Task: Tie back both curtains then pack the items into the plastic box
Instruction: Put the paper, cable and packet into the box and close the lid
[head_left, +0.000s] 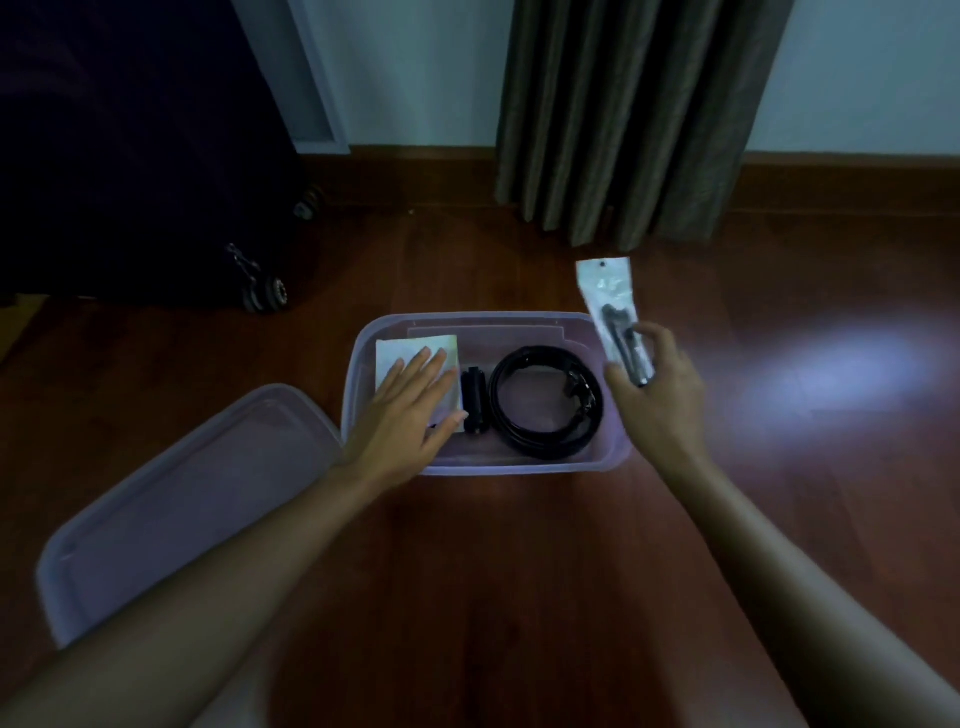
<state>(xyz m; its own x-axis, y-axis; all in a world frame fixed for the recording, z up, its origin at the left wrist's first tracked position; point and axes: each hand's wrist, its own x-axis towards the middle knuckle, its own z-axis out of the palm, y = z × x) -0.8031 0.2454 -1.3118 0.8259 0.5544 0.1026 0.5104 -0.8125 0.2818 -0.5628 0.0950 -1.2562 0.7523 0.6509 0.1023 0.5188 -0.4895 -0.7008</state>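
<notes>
- My right hand (652, 384) pinches a slim clear packet (615, 317), its long axis running up-frame, just right of the plastic box (519, 465) at frame centre.
- My left hand (410, 402) lies flat, fingers spread, on a white pouch (402, 351) inside.
- Beside it: a glossy coiled black cable (545, 402).
- I judge the packet goes in leftward.

Left arm: bare, stretched forward from the lower left corner of the view.
Left hand (410, 402): flat, palm down, fingers straight and slightly spread, thumb out to the right.
Right arm: bare, stretched forward from the lower right.
Right hand (655, 384): raised, fingers and thumb pinched closed.
</notes>
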